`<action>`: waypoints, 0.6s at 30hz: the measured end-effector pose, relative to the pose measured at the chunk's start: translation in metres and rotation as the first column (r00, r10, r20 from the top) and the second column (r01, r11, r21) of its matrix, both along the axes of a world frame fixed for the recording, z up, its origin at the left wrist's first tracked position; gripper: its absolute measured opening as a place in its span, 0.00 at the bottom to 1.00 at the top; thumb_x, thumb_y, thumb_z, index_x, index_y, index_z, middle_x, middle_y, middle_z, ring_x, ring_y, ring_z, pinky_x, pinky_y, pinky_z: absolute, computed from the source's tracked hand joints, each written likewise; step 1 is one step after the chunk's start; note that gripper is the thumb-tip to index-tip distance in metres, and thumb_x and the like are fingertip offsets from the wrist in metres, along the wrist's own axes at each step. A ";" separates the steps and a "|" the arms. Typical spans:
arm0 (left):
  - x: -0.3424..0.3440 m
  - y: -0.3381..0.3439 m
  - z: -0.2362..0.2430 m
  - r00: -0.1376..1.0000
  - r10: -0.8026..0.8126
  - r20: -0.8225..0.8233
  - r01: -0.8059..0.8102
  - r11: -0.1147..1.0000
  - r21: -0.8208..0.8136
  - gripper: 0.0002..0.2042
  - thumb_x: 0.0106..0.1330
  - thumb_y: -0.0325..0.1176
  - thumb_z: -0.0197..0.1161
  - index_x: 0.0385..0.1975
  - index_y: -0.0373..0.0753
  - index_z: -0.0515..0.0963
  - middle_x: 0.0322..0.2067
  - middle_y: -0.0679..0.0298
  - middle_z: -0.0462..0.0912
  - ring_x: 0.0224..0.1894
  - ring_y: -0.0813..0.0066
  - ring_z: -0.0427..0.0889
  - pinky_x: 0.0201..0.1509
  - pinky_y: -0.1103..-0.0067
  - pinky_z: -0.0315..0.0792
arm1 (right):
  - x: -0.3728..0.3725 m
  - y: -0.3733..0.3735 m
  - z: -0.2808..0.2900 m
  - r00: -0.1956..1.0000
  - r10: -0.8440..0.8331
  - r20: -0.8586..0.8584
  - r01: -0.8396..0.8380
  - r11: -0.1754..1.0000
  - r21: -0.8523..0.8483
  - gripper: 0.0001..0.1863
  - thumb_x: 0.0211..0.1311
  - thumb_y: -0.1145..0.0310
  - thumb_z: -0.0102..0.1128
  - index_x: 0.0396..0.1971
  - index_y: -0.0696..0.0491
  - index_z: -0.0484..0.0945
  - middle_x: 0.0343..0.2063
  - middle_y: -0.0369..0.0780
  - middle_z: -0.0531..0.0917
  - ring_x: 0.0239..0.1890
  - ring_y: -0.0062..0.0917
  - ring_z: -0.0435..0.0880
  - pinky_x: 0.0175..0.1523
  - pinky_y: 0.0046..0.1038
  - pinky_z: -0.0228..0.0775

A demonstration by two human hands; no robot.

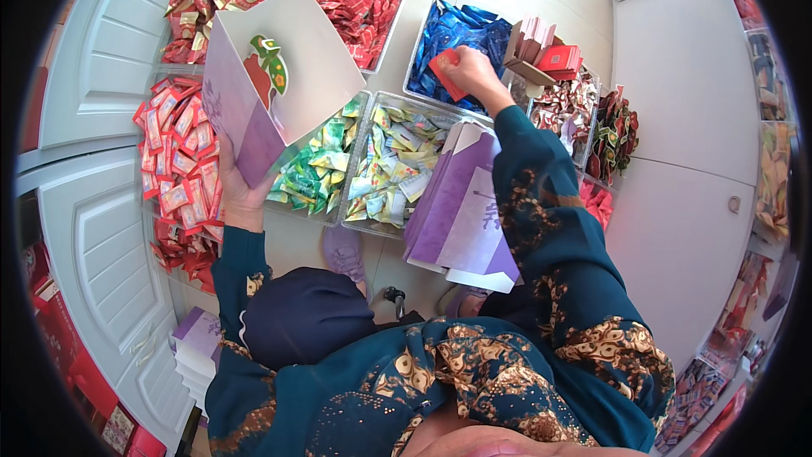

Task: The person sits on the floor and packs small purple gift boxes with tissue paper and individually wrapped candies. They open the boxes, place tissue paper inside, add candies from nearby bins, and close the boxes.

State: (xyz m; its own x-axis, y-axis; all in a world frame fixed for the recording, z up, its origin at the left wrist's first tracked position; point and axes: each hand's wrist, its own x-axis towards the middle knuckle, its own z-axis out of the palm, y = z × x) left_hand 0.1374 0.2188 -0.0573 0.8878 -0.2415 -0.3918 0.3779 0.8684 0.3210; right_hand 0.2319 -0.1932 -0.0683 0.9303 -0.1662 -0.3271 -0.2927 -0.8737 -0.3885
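Note:
My left hand grips the lower side of an opened white-and-purple carton, tilted so that its inside shows. Within it lie a red piece and a green piece with yellow flowers, both flat and shaped like wrapped sweets. My right hand pinches a small red card-like packet above a clear bin of blue wrapped sweets. Right beside that hand, a small brown box holds pale pink cards, with more red packets next to it.
Clear bins of green sweets and yellow-green sweets stand in front of me. Flattened purple cartons lean at their right. Red sweets fill bins at the back and left. White cabinet doors flank the floor.

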 end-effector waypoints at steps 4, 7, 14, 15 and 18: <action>-0.002 0.002 0.002 1.000 0.008 0.017 -0.007 1.000 -0.004 0.34 0.61 0.51 0.62 0.64 0.43 0.61 0.61 0.62 0.67 0.63 0.57 0.63 0.67 0.56 0.55 | -0.001 0.020 -0.026 0.996 -0.018 0.084 0.029 0.990 -0.140 0.18 0.53 0.56 0.59 0.38 0.54 0.79 0.37 0.50 0.82 0.44 0.44 0.80 0.49 0.38 0.72; -0.003 0.007 0.002 0.999 0.034 -0.001 -0.034 0.999 -0.023 0.33 0.61 0.50 0.62 0.64 0.44 0.62 0.62 0.62 0.67 0.63 0.56 0.63 0.67 0.55 0.54 | -0.001 0.015 -0.013 0.986 -0.152 0.070 0.159 0.980 -0.118 0.16 0.54 0.57 0.57 0.40 0.49 0.77 0.38 0.48 0.82 0.43 0.45 0.80 0.48 0.41 0.72; -0.004 0.019 0.004 0.997 0.068 0.037 -0.063 0.992 -0.107 0.31 0.61 0.49 0.62 0.63 0.45 0.63 0.62 0.63 0.66 0.64 0.55 0.62 0.68 0.54 0.52 | -0.025 0.020 0.041 0.972 0.226 0.065 -0.235 0.939 0.253 0.22 0.46 0.63 0.69 0.41 0.58 0.78 0.31 0.46 0.83 0.33 0.27 0.84 0.38 0.28 0.76; -0.004 0.019 0.006 0.996 0.080 0.035 -0.077 0.992 -0.101 0.31 0.61 0.49 0.62 0.63 0.45 0.63 0.62 0.63 0.66 0.64 0.55 0.62 0.68 0.54 0.52 | -0.035 0.037 0.036 0.940 0.341 0.025 -0.342 0.932 0.123 0.17 0.48 0.63 0.66 0.36 0.58 0.80 0.30 0.47 0.83 0.33 0.31 0.84 0.38 0.30 0.77; -0.002 0.018 0.014 0.991 0.124 0.058 -0.121 0.991 -0.055 0.32 0.60 0.48 0.64 0.63 0.45 0.63 0.63 0.63 0.64 0.64 0.56 0.61 0.68 0.55 0.52 | -0.062 0.082 0.014 0.823 0.561 -0.088 -0.567 0.804 -0.179 0.11 0.53 0.65 0.56 0.27 0.57 0.82 0.29 0.50 0.83 0.33 0.41 0.83 0.38 0.35 0.76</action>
